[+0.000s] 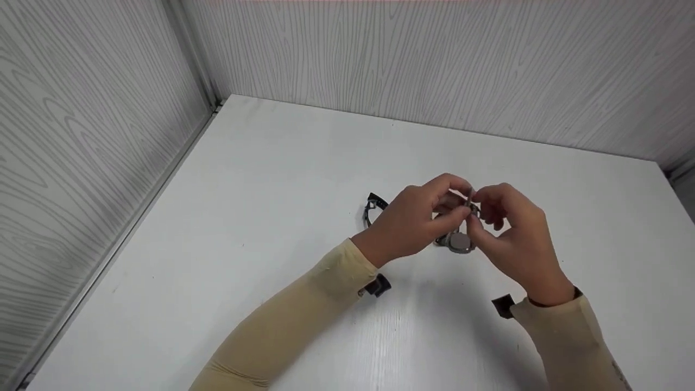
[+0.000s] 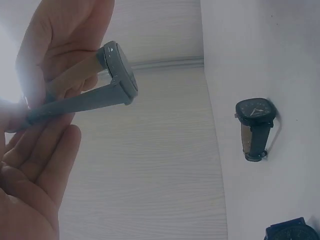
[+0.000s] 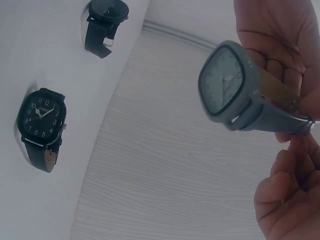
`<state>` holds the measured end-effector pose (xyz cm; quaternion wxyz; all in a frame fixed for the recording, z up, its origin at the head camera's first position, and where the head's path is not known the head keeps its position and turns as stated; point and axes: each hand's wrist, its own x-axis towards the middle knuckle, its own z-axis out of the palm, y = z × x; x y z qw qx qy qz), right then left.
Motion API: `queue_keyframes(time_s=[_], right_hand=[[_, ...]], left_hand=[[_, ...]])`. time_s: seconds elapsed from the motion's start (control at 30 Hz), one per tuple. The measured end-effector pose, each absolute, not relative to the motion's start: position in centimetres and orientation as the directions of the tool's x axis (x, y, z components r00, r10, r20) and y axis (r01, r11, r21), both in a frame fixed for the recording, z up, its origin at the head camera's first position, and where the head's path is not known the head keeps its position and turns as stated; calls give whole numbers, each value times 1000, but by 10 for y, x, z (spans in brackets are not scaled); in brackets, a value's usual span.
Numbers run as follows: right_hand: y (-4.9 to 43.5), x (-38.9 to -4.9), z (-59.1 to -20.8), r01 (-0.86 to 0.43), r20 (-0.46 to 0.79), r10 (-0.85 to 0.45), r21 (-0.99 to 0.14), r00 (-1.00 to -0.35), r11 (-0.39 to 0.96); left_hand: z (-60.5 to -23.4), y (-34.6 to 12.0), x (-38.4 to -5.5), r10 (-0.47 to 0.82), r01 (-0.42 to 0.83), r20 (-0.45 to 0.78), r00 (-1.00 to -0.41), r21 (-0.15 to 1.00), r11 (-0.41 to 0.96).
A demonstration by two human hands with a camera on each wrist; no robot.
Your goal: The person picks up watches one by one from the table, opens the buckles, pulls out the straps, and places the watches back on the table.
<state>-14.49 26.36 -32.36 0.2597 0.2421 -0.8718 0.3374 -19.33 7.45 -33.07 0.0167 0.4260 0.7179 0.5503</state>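
Note:
A wristwatch with a grey strap hangs from the fingers of both hands, its case below the fingertips. Its pale, rounded-square dial faces the right wrist camera, and the strap forms a loop with a tan inner side. My left hand pinches the strap near its end with thumb and forefinger. On the opposite side, my right hand pinches at the metal buckle. The fingers hide part of the strap's joined ends.
A black rounded-square watch with white numerals lies on the white table. Another black watch, with a round case, lies apart from it. Wood-grain panels border the table at the back and left.

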Motion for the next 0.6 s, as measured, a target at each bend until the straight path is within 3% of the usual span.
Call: queue_keyframes(time_s=[0.2, 0.43, 0.6], right_hand=[[251, -137, -309, -616, 619, -249, -495, -745, 613], [246, -133, -305, -578, 582, -222, -547, -783, 606], [246, -134, -307, -543, 527, -219, -602, -821, 585]], left_hand=[[-332, 75, -193, 609, 571, 433, -664, 820, 39], [-321, 72, -188, 602, 328, 228, -765, 943, 59], [-307, 65, -180, 612, 298, 193, -767, 952, 73]])
